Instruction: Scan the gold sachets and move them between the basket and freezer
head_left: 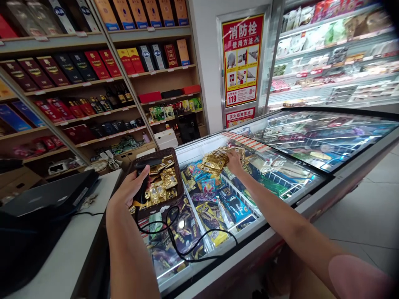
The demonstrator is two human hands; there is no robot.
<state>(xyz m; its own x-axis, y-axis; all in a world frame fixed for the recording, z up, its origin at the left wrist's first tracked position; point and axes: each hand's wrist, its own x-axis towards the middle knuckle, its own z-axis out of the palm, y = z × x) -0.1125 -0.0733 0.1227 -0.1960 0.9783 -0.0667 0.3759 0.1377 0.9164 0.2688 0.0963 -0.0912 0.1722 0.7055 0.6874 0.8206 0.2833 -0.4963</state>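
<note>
My left hand [135, 185] is closed around a black handheld barcode scanner [141, 189], with its head over a dark brown woven basket [180, 176]. Gold foil packets [163, 185] fill much of that basket. Further right, my right hand [234, 162] reaches over the glass-topped chest freezer [215, 259]. Its fingers are closed on a bunch of gold foil packets [213, 162] above the glass. The fingertips are partly hidden by the packets.
A black cord [187, 255] loops over the freezer glass, above bagged frozen goods. To the left, a white counter [84, 245] carries a black machine [46, 203]. Shelves of boxed bottles [68, 68] and a refrigerated display [330, 54] stand behind.
</note>
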